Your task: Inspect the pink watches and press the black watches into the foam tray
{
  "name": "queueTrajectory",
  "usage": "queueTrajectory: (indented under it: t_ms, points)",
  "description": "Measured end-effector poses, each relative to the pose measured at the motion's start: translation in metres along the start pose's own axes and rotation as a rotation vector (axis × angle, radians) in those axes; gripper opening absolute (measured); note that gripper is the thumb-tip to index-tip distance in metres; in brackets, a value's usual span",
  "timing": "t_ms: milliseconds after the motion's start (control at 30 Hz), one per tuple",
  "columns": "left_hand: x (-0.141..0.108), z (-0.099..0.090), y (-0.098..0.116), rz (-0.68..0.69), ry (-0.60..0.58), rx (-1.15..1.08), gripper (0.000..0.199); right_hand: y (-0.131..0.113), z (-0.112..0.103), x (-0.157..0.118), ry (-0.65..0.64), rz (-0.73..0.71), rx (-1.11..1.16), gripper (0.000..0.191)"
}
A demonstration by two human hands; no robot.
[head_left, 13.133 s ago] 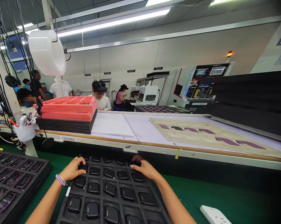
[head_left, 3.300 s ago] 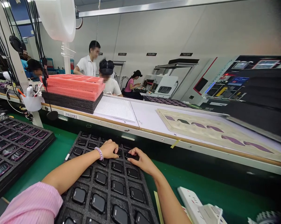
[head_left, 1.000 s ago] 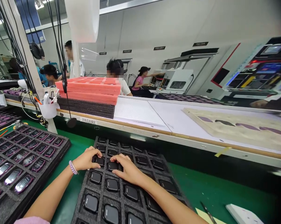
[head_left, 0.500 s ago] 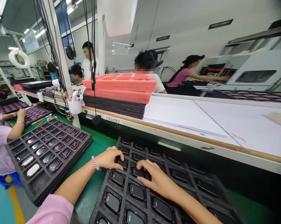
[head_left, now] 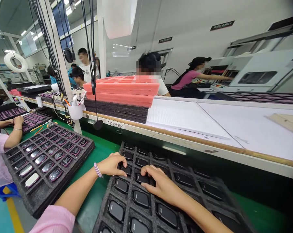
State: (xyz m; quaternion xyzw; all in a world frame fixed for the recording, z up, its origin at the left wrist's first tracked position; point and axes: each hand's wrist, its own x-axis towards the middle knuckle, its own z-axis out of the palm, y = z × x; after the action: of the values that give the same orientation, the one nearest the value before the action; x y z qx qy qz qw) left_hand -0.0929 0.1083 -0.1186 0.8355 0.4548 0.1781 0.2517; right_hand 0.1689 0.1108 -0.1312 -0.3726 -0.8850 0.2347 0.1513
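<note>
A dark foam tray (head_left: 130,191) divided into compartments lies before me, with black rounded-rectangular devices in its slots. My left hand (head_left: 113,164), a striped band on its wrist, has thumb and fingers closed on the edges of one black device (head_left: 126,170) near the tray's left side. Just right of it, my right hand (head_left: 158,183) grips another black device (head_left: 142,178) between thumb and fingers. Both devices sit at their compartments. On the left, a second foam tray (head_left: 43,191) holds devices with pink-purple rims; its front corner compartment has none.
A shelf edge (head_left: 161,136) runs across behind the trays. On the shelf stand red foam trays (head_left: 122,89) over black sheets (head_left: 117,108), white boards (head_left: 185,116) and a pen cup (head_left: 76,111). A black cable hangs in front. A co-worker's hand (head_left: 18,121) is at far left.
The view has shifted slightly, so the scene sits a little further left. Both my hands stay on the same devices.
</note>
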Motion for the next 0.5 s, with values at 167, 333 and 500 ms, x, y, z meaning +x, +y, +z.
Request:
queueTrajectory:
  t_ms: [167, 333, 500]
  points:
    - [-0.0007, -0.0003, -0.0003, 0.005, 0.004, -0.002, 0.036, 0.0007, 0.0002, -0.0001, 0.005, -0.012, 0.006, 0.017]
    - [-0.0013, -0.0002, -0.0006, 0.001, 0.006, 0.004, 0.037, 0.0002, 0.0001, -0.0003, 0.008, -0.033, -0.008, 0.015]
    - [-0.0006, 0.0007, -0.0008, 0.005, 0.006, 0.003, 0.037, 0.0023, 0.0015, -0.0002, 0.014, -0.030, -0.019, 0.016]
